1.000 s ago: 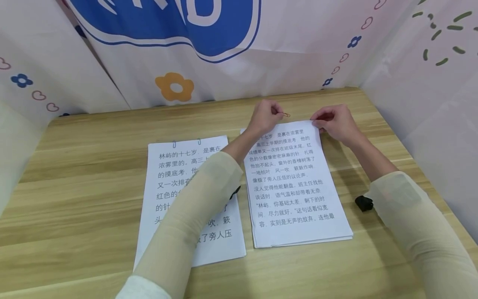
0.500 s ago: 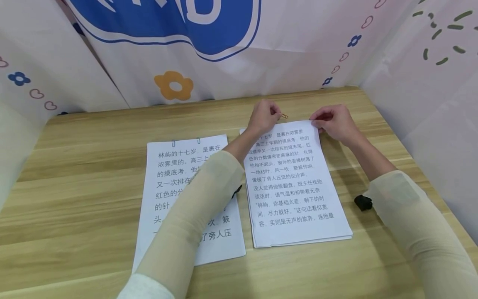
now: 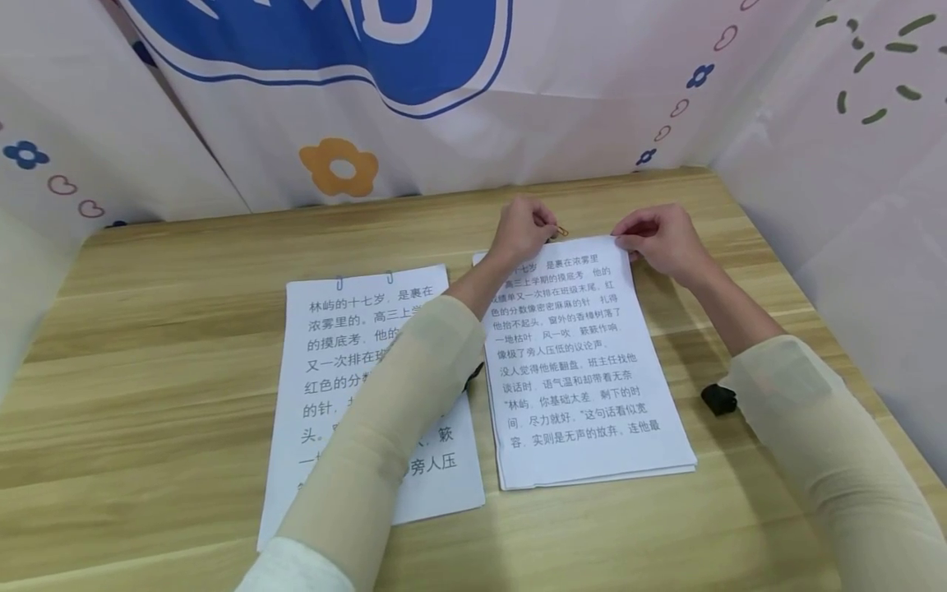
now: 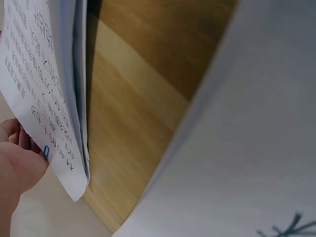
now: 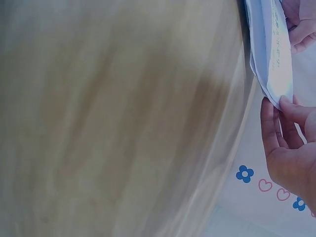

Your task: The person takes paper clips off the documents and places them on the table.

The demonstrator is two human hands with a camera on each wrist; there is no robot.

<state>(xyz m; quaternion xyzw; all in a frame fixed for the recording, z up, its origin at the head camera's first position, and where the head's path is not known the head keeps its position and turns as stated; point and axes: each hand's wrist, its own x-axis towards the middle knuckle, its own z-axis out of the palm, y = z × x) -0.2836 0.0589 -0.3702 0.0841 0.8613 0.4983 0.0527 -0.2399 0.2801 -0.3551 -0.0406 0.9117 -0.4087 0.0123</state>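
Note:
My left hand [image 3: 521, 230] pinches a small orange-red paper clip [image 3: 562, 231] just beyond the top edge of the right-hand stack of printed paper [image 3: 584, 395]. In the left wrist view, a blue paper clip [image 4: 46, 152] sits on the top edge of this stack, beside my left thumb. My right hand [image 3: 663, 238] grips the stack's top right corner between thumb and fingers, also seen in the right wrist view. To the left lies a second printed stack [image 3: 325, 362] with two blue-green clips [image 3: 339, 283] on its top edge; my left forearm covers part of it.
The wood-grain table [image 3: 148, 395] carries both stacks. Patterned white cloth [image 3: 577, 107] hangs behind it, with another pale cloth wall [image 3: 851, 214] on the right. A small black object [image 3: 719, 400] shows beside my right sleeve, and a strip of table separates the stacks.
The orange-red clip tilts slightly and lies a little closer to the paper's top edge. Both hands keep their holds. The head view has shifted slightly.

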